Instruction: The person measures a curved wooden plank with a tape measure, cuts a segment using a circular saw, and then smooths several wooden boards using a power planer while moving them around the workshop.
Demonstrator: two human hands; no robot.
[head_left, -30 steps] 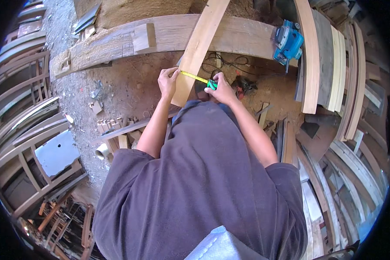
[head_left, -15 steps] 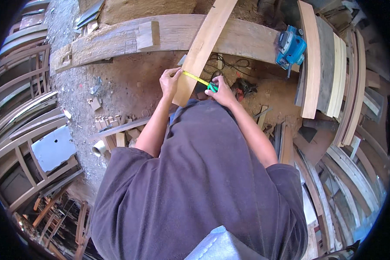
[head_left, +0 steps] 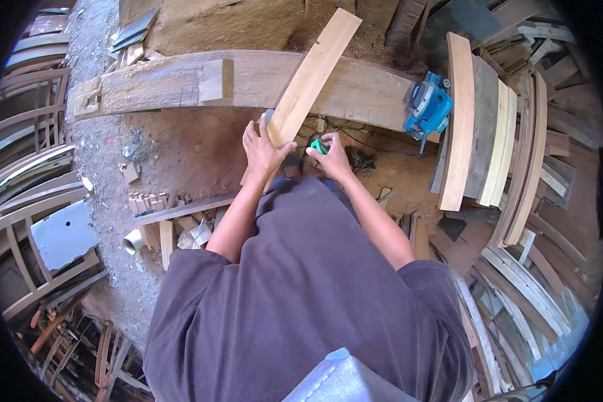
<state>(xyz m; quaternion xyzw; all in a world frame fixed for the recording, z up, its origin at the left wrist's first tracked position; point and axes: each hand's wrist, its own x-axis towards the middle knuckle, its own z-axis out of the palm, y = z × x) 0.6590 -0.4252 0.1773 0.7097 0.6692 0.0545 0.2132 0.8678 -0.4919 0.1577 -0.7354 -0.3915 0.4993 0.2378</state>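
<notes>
Your left hand (head_left: 264, 153) has left the tip of the green tape measure (head_left: 318, 147) and moved onto the plank (head_left: 318, 74), near the end close to you. Half a second ago a yellow strip ran across the wood, but now no strip shows there. The plank's far end has come into view too.

Right now the plank is on a slant, crossing over the thick wooden surface (head_left: 157, 84), with its near part under your left hand. Your left thumb is on top of the wood and the other left fingers reach along its left edge, so you seem to hold it. Your right hand (head_left: 335, 161) has its fingers closed around the tape measure, just to the right of the plank. On the surface, a square wood block (head_left: 212, 80) sits left of the plank, and a blue power tool (head_left: 430, 104) sits to the right.

It looks like the measuring is done or has a short stop, and you are handling the plank itself. I think the next move calls for a firm left hand to steady the plank, with the tape measure kept clear of it
</notes>
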